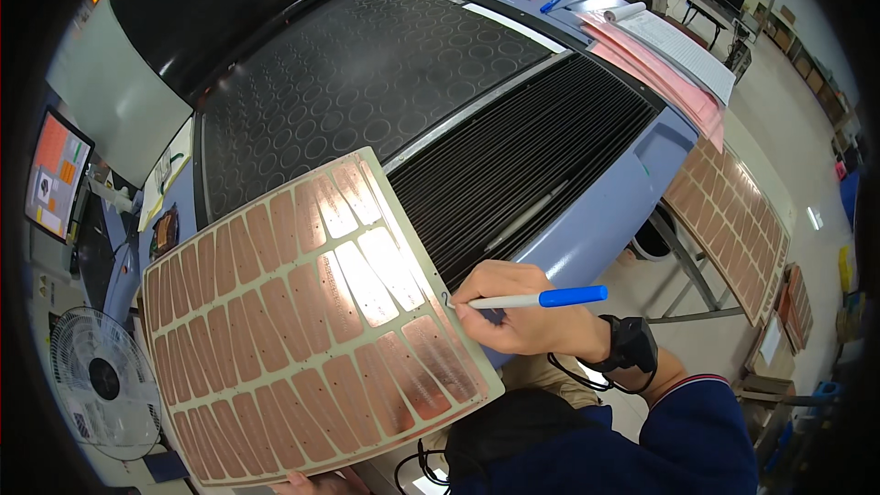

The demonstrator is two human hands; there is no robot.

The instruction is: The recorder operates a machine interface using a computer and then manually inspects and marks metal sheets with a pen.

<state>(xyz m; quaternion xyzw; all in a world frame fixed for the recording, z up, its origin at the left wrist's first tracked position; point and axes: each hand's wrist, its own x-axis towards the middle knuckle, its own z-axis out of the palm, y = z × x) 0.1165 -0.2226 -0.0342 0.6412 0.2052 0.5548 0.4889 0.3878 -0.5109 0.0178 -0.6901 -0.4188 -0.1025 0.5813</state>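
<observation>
A large pale-green circuit board panel (275, 280) with rows of copper patches leans over the front of the machine, tilted towards me. My left hand (316, 484) grips its lower edge; the fingertips show there and the rest is mostly hidden beneath the panel. In my right hand (527, 312) is a white marker pen (509, 302), its blue cap pushed onto the back end. The pen tip meets the panel's right border, beside a small dark handwritten mark (445, 296). A black band with a cable sits on my right wrist.
Behind the panel lie the machine's black bed (367, 64) with ring patterns and a ribbed strip (522, 147) carrying a grey pen (527, 216). Pink folders (660, 82) with papers rest at right. Another copper panel (729, 220) leans beyond. A fan (105, 380) stands left.
</observation>
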